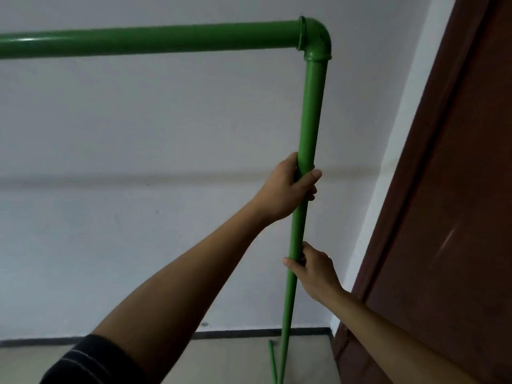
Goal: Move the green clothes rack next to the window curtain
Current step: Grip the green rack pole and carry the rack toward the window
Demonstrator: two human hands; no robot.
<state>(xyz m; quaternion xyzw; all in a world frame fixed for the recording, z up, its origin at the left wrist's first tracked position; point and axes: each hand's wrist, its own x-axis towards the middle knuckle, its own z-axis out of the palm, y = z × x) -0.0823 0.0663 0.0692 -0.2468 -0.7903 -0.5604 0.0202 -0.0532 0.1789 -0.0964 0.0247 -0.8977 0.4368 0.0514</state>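
Note:
The green clothes rack (310, 112) is built of green pipe. Its top bar runs from the left edge to an elbow joint at the upper right, and an upright post drops from there to the floor. My left hand (288, 187) is wrapped around that post at mid height. Lower on the same post, my right hand (313, 270) grips it from the right side. A short green foot bar (273, 361) lies on the floor at the post's base. No window curtain is in view.
A white wall (138, 134) stands right behind the rack, with a dark baseboard (249, 333) along the floor. A dark brown wooden door (448, 189) fills the right side, close to the post. Beige floor (235, 361) shows at the bottom.

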